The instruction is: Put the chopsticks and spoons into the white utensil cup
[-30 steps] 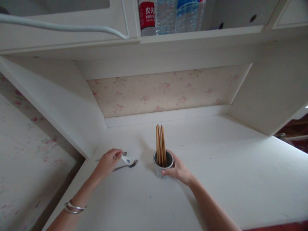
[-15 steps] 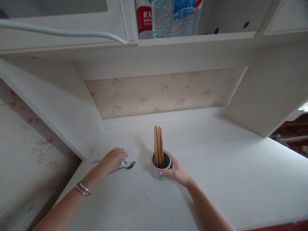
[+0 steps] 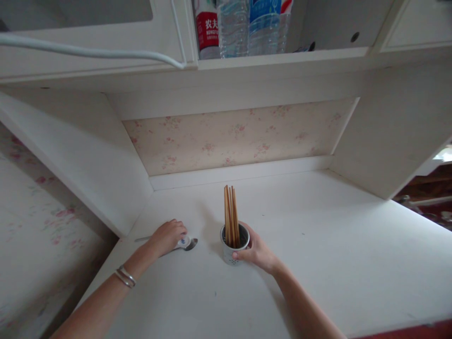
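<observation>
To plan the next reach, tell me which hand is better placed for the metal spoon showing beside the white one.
Left, most likely. The left hand lies close beside the metal spoon, though it covers part of the white spoon; the right hand is farther off, around the metal cup of chopsticks.

Spoons (image 3: 191, 244) sat near the left edge of the desk (image 3: 282, 245), chopsticks (image 3: 231, 216) in a cup (image 3: 227, 254) to their right (bottles (image 3: 233, 35) overhead).
</observation>
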{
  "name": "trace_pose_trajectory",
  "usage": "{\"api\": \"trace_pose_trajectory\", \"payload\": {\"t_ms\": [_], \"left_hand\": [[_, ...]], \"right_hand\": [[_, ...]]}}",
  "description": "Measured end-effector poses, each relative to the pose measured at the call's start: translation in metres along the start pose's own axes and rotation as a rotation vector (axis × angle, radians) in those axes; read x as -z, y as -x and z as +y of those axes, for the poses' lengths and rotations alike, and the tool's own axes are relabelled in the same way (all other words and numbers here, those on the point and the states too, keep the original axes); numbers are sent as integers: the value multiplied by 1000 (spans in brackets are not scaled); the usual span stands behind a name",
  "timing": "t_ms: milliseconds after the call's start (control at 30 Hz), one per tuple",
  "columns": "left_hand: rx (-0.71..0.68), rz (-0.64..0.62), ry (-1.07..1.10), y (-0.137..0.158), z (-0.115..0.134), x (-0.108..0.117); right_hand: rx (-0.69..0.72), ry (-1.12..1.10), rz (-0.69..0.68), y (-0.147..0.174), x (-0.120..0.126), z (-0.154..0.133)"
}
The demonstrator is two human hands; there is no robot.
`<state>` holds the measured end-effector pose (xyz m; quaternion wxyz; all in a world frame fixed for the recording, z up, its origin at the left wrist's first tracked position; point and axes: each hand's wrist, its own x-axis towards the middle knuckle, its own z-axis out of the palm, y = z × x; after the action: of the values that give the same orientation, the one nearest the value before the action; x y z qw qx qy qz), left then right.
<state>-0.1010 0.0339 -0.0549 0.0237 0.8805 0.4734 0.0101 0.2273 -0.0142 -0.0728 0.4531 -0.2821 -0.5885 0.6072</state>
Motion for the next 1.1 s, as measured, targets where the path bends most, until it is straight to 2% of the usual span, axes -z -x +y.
{"api": "trace_pose_trajectory", "payload": {"t_ms": [233,300,400,500,567,667,767,867,1100], "left_hand": [[21,31,5,-5,1,10],[53,110,23,-6,2,21],[126,325,74,-8,10,50],[285,554,210,-12,35,87],[411,610,365,-15,60,108],[435,686,575,-23,102,125],[387,698,686,-33,137,120],[361,690,660,-41,158,100],[254,649,417,-44,170,49]], "right_hand": [[10,4,-2,0,0,-1],[5,13,2,0,0,-3],[4,11,0,-1,-1,-5],[6,9,6,0,-3,-4],[4,17,24,1,-4,-3],[20,40,51,3,-7,-2],[33,57,63,3,-9,-1],[33,50,71,3,-10,-2],[70,13,58,3,-10,-2]]}}
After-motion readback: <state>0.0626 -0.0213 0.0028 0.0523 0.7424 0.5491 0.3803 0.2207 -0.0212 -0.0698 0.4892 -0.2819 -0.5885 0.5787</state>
